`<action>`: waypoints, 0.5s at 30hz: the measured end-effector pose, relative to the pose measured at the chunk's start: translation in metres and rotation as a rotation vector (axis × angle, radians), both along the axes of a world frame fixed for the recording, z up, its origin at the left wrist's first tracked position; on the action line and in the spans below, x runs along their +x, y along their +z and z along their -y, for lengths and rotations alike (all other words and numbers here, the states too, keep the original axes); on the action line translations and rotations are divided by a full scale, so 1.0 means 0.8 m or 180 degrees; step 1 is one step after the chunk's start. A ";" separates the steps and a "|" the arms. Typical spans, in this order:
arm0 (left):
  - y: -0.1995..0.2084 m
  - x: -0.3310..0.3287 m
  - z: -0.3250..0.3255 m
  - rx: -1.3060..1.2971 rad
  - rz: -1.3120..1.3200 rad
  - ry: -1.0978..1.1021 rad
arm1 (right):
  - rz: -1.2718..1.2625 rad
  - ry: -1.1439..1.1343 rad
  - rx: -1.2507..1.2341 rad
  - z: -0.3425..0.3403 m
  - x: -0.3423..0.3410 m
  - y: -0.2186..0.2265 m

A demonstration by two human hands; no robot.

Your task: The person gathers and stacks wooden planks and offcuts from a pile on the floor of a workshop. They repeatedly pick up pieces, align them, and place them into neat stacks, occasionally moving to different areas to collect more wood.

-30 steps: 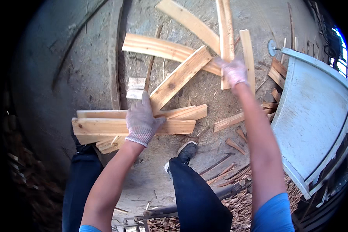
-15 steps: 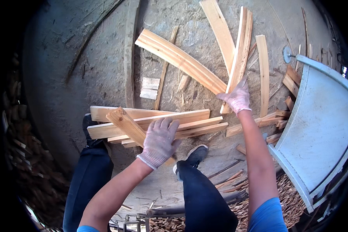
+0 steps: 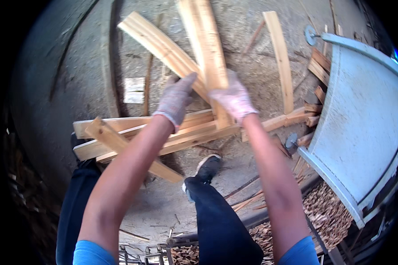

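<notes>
Both my hands wear pale knitted gloves. My right hand (image 3: pixel 234 98) is closed round the lower part of long wooden planks (image 3: pixel 213 48), which lean away toward the far side. My left hand (image 3: pixel 176 98) is beside them with thumb and fingers apart, close to a slanting board (image 3: pixel 157 42) that runs to the far left. Under my hands lies a pile of planks (image 3: pixel 199 140), roughly side by side. A shorter plank (image 3: pixel 105 134) rests across the pile's left part, partly hidden by my left forearm.
Right of my hands a single narrow plank (image 3: pixel 279 62) lies on the dusty ground. A pale blue metal panel (image 3: pixel 362 119) stands at the right, with wood offcuts (image 3: pixel 319 70) beside it. My shoe (image 3: pixel 209 168) is just nearer than the pile. A dark beam (image 3: pixel 111 62) runs along the left.
My right hand has moved left with planks in its grip, swinging their far ends left. My left hand has lifted off the crossing plank and moved farther away. The view has shifted.
</notes>
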State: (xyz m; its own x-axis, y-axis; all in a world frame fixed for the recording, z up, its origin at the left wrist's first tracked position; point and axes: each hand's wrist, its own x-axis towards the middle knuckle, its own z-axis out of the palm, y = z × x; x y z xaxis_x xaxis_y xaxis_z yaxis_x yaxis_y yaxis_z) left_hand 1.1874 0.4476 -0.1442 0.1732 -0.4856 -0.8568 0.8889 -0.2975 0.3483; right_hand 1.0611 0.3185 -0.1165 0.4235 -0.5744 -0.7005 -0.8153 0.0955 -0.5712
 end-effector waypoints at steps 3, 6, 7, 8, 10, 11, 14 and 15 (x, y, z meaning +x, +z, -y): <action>-0.010 0.007 0.007 -0.0013 -0.0064 -0.0162 | -0.0372 0.0357 -0.0756 -0.011 0.010 -0.012; -0.019 0.010 0.012 -0.0133 0.0084 -0.0331 | -0.0710 0.1013 -0.1032 -0.010 0.017 0.011; -0.022 0.011 0.016 -0.0288 0.0121 -0.0341 | -0.0688 0.1162 -0.1066 -0.009 0.018 0.018; -0.018 0.013 0.020 -0.0260 0.0155 -0.0261 | -0.0685 0.1303 -0.1059 -0.011 0.021 0.029; -0.021 0.015 0.024 -0.0413 -0.0139 -0.0131 | -0.0626 0.1519 -0.1014 -0.023 0.030 0.056; -0.026 0.013 0.022 -0.0641 -0.0179 0.0100 | -0.0446 0.1450 -0.0987 -0.030 0.028 0.060; -0.013 0.014 0.006 -0.0469 -0.0435 0.0491 | -0.0202 0.1427 -0.1307 -0.095 0.008 0.090; -0.010 0.019 -0.001 -0.0499 -0.0558 0.0582 | -0.0336 0.1365 -0.1124 -0.121 0.009 0.115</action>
State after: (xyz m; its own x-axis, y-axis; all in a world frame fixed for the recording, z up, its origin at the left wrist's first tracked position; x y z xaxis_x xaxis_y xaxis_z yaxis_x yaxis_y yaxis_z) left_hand 1.2025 0.4482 -0.1520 0.1259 -0.5887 -0.7985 0.9735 -0.0816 0.2137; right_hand 1.0685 0.4153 -0.0248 0.6086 -0.5736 -0.5482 -0.7934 -0.4389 -0.4217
